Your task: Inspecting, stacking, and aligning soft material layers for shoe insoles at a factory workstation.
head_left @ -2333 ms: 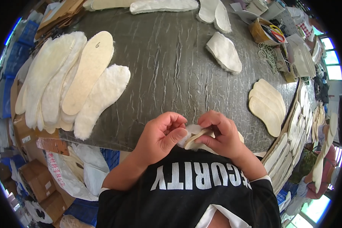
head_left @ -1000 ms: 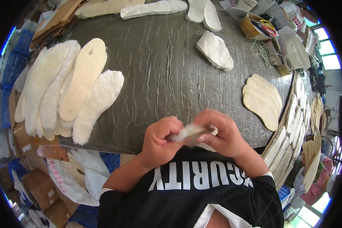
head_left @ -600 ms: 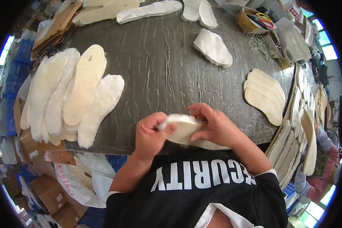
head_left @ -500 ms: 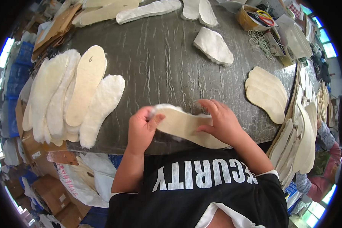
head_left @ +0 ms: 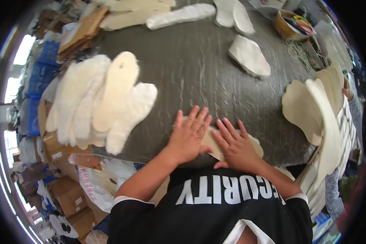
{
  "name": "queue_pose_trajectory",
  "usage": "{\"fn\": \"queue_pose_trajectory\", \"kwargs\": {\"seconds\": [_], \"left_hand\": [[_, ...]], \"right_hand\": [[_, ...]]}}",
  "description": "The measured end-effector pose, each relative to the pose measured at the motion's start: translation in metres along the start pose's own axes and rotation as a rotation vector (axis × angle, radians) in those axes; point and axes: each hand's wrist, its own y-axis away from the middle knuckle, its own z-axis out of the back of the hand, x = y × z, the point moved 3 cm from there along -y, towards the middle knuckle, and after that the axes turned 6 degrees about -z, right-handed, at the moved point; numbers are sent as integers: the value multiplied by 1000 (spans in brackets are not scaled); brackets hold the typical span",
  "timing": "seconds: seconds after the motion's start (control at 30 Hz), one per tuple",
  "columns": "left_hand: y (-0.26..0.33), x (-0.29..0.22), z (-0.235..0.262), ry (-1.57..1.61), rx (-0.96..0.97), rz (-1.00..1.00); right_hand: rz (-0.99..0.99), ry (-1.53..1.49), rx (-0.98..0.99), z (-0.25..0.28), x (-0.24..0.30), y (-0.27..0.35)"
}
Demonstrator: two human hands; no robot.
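Observation:
On the dark table close to my body lies a beige-backed insole point(head_left: 214, 152), mostly hidden beneath my hands. My left hand point(head_left: 190, 136) rests flat over its left part, fingers stretched out and pointing away from me. Across its right part my right hand point(head_left: 239, 149) is spread, palm down, thumb apart from the fingers. The insole's right end shows past my right fingers. Neither hand grips anything. To the left, a pile of fleecy white insoles point(head_left: 78, 99) lies fanned out, one with its smooth beige side point(head_left: 118, 87) up.
At the right edge another person's hand point(head_left: 347, 90) is beside several beige insoles point(head_left: 301, 107), one long insole point(head_left: 322, 122) leaning across them. A single white piece point(head_left: 250, 56) lies farther back. A round container point(head_left: 288, 26) with scissors stands at the back right. Cardboard boxes point(head_left: 65, 195) stand lower left.
My hands have gone from holding the insole raised to pressing flat on it on the table. At the right, more beige insoles now stand over the fanned stack. The whole view has shifted.

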Motion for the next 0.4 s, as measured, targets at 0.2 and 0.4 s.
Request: {"fn": "queue_pose_trajectory", "kwargs": {"seconds": [0.2, 0.4], "left_hand": [[12, -1, -3, 43, -97, -19], [24, -8, 35, 288, 481, 177]], "right_hand": [[-153, 165, -157, -10, -22, 38], [-65, -201, -392, -15, -48, 45]]}}
